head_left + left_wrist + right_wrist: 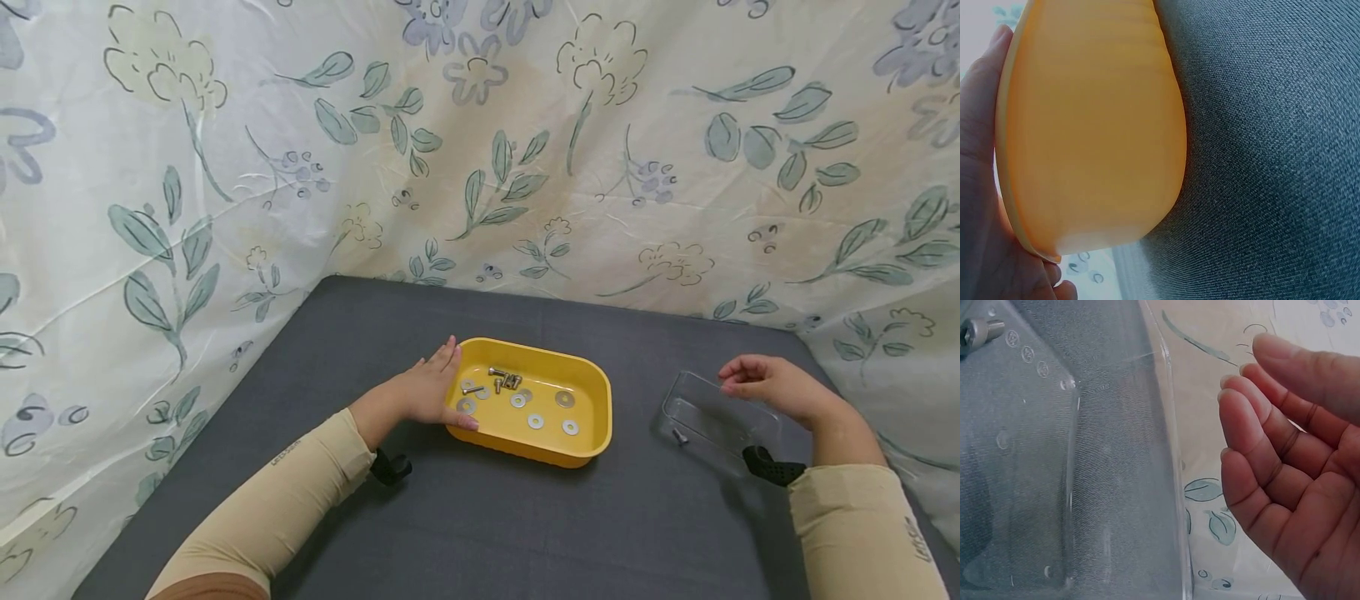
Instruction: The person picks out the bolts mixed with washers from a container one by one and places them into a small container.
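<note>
A yellow tray [596, 417] stands in the middle of the table, with several bolts [498, 385] and flat washers [536, 422] spread over its bottom. My left hand [426, 392] rests against its left end, fingers straight along the rim and thumb at the near corner. In the left wrist view the palm side lies along the tray's rim [1002, 125]. To the right, my right hand [776, 385] hovers by a clear plastic box [675, 392], fingers loosely bent with nothing between them. One bolt [980, 332] shows at the box, near its left end in the head view.
A dark grey cloth [525, 525] covers the table. Flower-printed curtains [480, 167] hang behind it and along both sides. Black straps [772, 467] hang at both wrists.
</note>
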{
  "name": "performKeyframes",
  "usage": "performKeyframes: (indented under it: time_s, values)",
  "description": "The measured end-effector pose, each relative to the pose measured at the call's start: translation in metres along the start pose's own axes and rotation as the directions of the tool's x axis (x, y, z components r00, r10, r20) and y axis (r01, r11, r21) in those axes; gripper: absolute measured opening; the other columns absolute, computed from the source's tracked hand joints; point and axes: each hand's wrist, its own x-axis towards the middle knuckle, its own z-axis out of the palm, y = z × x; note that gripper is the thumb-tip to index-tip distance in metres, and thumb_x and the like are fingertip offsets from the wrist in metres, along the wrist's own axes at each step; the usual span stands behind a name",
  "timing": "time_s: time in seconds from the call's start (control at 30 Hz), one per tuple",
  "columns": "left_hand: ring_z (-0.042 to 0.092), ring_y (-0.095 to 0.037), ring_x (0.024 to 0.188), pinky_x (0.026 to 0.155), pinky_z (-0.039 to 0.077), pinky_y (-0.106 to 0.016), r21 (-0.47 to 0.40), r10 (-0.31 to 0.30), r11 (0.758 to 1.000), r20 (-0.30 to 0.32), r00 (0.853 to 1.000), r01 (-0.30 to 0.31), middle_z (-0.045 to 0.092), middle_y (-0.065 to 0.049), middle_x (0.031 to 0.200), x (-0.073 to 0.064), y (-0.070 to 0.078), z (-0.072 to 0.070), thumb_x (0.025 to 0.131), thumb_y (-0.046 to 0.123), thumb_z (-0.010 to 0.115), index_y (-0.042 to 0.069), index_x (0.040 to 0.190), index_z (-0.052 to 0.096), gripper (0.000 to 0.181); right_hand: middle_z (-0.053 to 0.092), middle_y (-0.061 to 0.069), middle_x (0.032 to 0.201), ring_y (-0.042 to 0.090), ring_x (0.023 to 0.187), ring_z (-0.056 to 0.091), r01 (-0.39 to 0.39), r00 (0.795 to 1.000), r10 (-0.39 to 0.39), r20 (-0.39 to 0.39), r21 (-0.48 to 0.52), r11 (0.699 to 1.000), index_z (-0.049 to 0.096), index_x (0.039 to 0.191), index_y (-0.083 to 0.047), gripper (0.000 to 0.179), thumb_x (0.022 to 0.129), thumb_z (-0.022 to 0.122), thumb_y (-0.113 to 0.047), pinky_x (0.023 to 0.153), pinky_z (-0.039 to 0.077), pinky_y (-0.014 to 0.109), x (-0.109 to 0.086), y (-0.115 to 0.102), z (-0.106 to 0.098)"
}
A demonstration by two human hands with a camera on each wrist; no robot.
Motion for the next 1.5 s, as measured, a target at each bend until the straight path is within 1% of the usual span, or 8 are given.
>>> performKeyframes:
  time_s: [0.13,0.27,0.57,0.8,0.97,1.1,1.3,1.5]
  values:
    - [-0.003,-0.021,0.14,0.11,0.013,-0.046,-0.003,0.002,1.0,0.001,1.0,-0.002,-0.018,-0.008,0.151,-0.002,0.0,0.0,0.062,0.082,0.051,0.005,0.146,-0.007,0.128,0.059,0.015,0.1,0.018,0.088,0.058,0.0,1.0,0.0,-0.006,0.001,1.0,0.052,0.113,0.003,0.041,0.089,0.059,-0.03,0.08,0.045,0.039,-0.002,-0.003,-0.001]
    - [-0.003,-0.021,0.14,0.11,0.013,-0.046,-0.014,0.006,1.0,-0.002,1.0,-0.006,-0.017,-0.008,0.151,-0.003,-0.001,-0.001,0.062,0.081,0.053,0.005,0.146,-0.007,0.128,0.059,0.016,0.102,0.017,0.088,0.058,0.006,1.0,-0.006,-0.014,0.006,1.0,0.052,0.114,0.002,0.04,0.09,0.059,-0.029,0.079,0.046,0.037,-0.003,-0.007,-0.003]
    - [-0.002,-0.021,0.14,0.11,0.013,-0.046,-0.008,0.011,1.0,-0.008,1.0,-0.011,-0.017,-0.008,0.151,-0.003,-0.002,0.0,0.063,0.081,0.053,0.005,0.146,-0.006,0.127,0.058,0.017,0.104,0.016,0.09,0.059,0.037,0.999,-0.038,-0.023,-0.01,0.999,0.053,0.114,0.0,0.041,0.089,0.06,-0.031,0.08,0.048,0.037,-0.001,-0.027,0.0]
    - [-0.003,-0.021,0.14,0.11,0.013,-0.046,-0.012,0.013,1.0,0.0,1.0,-0.013,-0.018,-0.008,0.151,-0.003,-0.002,-0.002,0.063,0.081,0.053,0.004,0.146,-0.006,0.127,0.06,0.009,0.097,0.015,0.088,0.059,0.101,0.994,-0.101,-0.028,-0.026,0.995,0.055,0.11,-0.001,0.033,0.089,0.061,-0.027,0.076,0.05,0.031,0.008,-0.05,0.003]
    - [-0.002,-0.021,0.14,0.11,0.013,-0.046,-0.009,0.015,1.0,0.002,1.0,-0.015,-0.018,-0.008,0.151,-0.004,-0.002,-0.003,0.062,0.081,0.052,0.004,0.146,-0.007,0.128,0.06,0.014,0.097,0.012,0.084,0.059,0.142,0.99,-0.142,-0.017,0.01,0.99,0.056,0.107,-0.002,0.031,0.087,0.063,-0.025,0.074,0.05,0.025,0.015,-0.068,0.008]
    - [-0.003,-0.02,0.139,0.11,0.012,-0.046,-0.01,0.013,1.0,0.005,1.0,-0.013,-0.018,-0.008,0.15,-0.004,-0.002,-0.004,0.062,0.082,0.052,0.004,0.145,-0.007,0.128,0.058,0.015,0.098,0.013,0.084,0.058,0.166,0.986,-0.165,-0.013,0.045,0.985,0.056,0.106,-0.002,0.028,0.088,0.063,-0.023,0.074,0.05,0.024,0.02,-0.082,0.015]
    - [-0.004,-0.02,0.139,0.11,0.012,-0.046,-0.007,0.018,1.0,0.005,1.0,-0.018,-0.019,-0.008,0.15,-0.003,-0.002,-0.004,0.061,0.083,0.05,0.005,0.145,-0.008,0.129,0.058,0.014,0.099,0.018,0.087,0.056,0.182,0.983,-0.182,-0.002,0.083,0.98,0.057,0.106,-0.003,0.03,0.086,0.064,-0.025,0.075,0.049,0.024,0.03,-0.104,0.026]
    - [-0.005,-0.02,0.139,0.11,0.012,-0.046,-0.002,0.012,1.0,0.013,1.0,-0.012,-0.019,-0.008,0.15,-0.002,-0.003,-0.002,0.061,0.083,0.05,0.005,0.145,-0.009,0.129,0.058,0.014,0.1,0.022,0.089,0.056,0.186,0.982,-0.188,0.006,0.091,0.978,0.057,0.107,-0.005,0.032,0.085,0.065,-0.028,0.077,0.049,0.024,0.041,-0.121,0.034]
